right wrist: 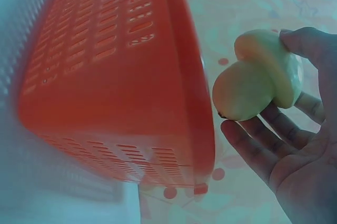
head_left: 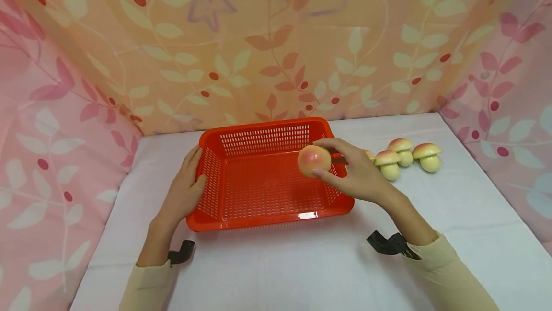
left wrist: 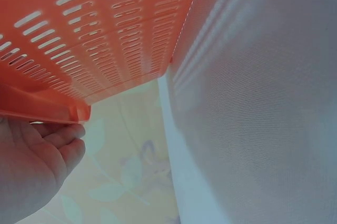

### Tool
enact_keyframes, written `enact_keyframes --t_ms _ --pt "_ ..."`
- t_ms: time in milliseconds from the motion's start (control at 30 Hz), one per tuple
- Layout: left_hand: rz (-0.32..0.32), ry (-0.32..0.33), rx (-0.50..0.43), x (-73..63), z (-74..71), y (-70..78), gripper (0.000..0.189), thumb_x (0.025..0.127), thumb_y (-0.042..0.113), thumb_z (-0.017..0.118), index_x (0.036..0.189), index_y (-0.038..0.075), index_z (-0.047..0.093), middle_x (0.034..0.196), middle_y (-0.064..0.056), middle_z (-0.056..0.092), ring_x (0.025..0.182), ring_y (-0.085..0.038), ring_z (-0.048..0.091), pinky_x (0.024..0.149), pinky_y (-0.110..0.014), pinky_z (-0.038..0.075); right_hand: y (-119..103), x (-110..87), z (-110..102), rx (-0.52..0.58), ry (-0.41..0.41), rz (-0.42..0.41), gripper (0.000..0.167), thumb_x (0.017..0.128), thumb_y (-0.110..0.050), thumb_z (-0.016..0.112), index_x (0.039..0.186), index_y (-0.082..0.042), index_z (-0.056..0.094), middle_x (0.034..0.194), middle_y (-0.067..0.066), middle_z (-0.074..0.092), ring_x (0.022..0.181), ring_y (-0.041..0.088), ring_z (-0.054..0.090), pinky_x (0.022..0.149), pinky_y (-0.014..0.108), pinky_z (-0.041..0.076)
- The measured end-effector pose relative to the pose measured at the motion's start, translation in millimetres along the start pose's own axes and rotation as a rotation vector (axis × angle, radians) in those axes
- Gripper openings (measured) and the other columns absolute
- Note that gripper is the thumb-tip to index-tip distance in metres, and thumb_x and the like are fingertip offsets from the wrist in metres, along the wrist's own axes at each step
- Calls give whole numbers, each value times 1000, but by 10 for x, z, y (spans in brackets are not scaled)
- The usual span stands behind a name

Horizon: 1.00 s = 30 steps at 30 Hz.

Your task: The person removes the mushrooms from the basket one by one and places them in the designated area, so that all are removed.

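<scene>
A red plastic basket (head_left: 267, 181) with slotted walls stands on the white tabletop. At its left rim my left hand (head_left: 183, 189) grips the edge, the thumb at the inner side; the left wrist view shows its fingers (left wrist: 68, 142) bent against the rim. My right hand (head_left: 360, 172) holds a toy mushroom (head_left: 314, 160) above the basket's right part, thumb on one side and fingers on the other. In the right wrist view the mushroom's pale round stem (right wrist: 244, 91) and cap (right wrist: 274, 60) both show, beside the basket wall (right wrist: 105, 76).
Several more toy mushrooms (head_left: 427, 157) with pink-yellow caps lie on the table right of the basket, one partly hidden behind my right hand. Floral cloth (head_left: 276, 47) hangs behind and at both sides. Black strap pieces (head_left: 388, 244) show by the wrists.
</scene>
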State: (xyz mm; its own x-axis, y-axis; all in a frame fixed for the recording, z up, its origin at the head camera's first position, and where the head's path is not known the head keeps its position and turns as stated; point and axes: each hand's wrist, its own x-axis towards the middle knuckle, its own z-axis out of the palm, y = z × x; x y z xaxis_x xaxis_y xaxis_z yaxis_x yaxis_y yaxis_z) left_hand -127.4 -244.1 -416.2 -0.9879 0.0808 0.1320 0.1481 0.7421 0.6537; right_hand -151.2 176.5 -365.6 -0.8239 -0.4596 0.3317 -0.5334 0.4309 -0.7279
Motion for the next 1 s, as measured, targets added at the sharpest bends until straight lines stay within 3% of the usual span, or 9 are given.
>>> enact_keyframes --t_ms 167,433,1000 --pt "-1 -2 -1 4 3 -1 72 103 8 44 170 6 18 179 -11 16 162 -41 25 126 -71 26 9 -43 -21 -1 36 -10 55 90 -20 84 140 -16 62 135 -2 69 119 14 68 95 38 65" --pt "-8 -5 -3 1 11 -1 72 103 8 44 170 6 18 179 -10 15 162 -41 25 127 -71 26 57 -128 -49 1 89 27 52 90 -17 83 138 -18 64 128 -3 71 112 7 65 94 16 58" --pt "-9 -2 3 5 -6 19 71 103 9 44 169 5 19 179 -12 16 162 -42 24 127 -71 25 154 -372 -176 -5 164 108 50 92 -15 80 138 -11 61 127 7 71 109 -4 63 92 6 54"
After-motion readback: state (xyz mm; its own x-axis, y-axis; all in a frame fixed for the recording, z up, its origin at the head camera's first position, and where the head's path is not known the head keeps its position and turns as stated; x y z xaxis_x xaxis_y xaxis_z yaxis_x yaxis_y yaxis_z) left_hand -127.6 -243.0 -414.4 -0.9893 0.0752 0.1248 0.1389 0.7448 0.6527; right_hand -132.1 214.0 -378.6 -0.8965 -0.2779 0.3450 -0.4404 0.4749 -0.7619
